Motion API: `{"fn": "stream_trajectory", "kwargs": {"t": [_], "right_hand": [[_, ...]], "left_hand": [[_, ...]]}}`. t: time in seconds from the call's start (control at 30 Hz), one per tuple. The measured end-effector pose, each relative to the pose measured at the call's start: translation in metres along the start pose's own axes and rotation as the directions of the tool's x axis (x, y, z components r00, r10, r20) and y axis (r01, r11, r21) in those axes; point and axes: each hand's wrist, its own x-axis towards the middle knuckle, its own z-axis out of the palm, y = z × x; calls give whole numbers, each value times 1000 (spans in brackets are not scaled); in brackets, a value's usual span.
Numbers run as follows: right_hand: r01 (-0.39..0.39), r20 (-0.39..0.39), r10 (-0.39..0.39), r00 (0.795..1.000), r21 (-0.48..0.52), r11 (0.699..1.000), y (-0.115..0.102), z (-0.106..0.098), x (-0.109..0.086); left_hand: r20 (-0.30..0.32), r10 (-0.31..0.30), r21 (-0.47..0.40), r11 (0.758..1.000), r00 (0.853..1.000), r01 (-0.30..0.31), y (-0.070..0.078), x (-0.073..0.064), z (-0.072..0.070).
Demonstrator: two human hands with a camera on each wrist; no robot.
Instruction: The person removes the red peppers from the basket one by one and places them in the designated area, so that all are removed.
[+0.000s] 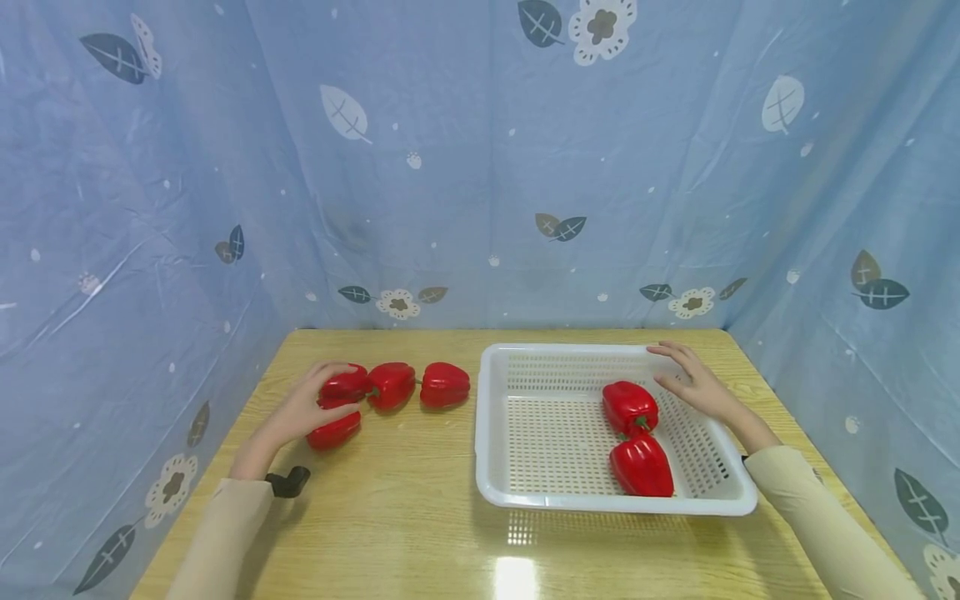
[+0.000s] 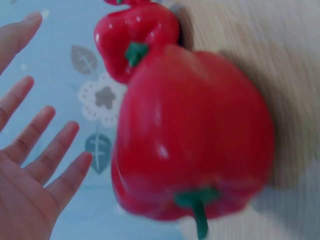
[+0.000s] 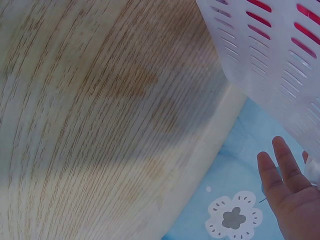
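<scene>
My left hand (image 1: 306,407) is over the peppers at the table's left, its fingers and thumb spread apart. Beneath it lie a red bell pepper (image 1: 345,385) at the back and another bell pepper (image 1: 334,431) in front. In the left wrist view, a large red bell pepper (image 2: 195,135) with a green stem fills the middle, and the hand's straight fingers show at the left. At the back right corner of a white plastic basket (image 1: 491,433), my right hand (image 1: 697,387) hovers by the rim with its fingers extended, holding nothing.
Two red bell peppers lie inside the basket, one pepper (image 1: 628,407) behind the other pepper (image 1: 642,467). A middle pepper (image 1: 392,385) and a right-hand pepper (image 1: 446,385) lie between my left hand and the basket. A blue patterned curtain (image 1: 450,183) surrounds the wooden table (image 1: 390,517).
</scene>
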Motion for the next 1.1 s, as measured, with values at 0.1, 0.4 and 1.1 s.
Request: {"fn": "stream_trajectory", "kwargs": {"t": [0.1,0.4,1.1], "right_hand": [[-6,2,6,1000,3,1000,1,0,0],[-10,3,10,1000,3,1000,3,0,0],[29,-23,-29,999,-9,1000,4,1,0]], "left_hand": [[22,-18,7,1000,1000,18,6,7,5],[88,4,-29,1000,996,-2,22,25,20],[179,112,-42,993,977,-106,60,61,47]]}}
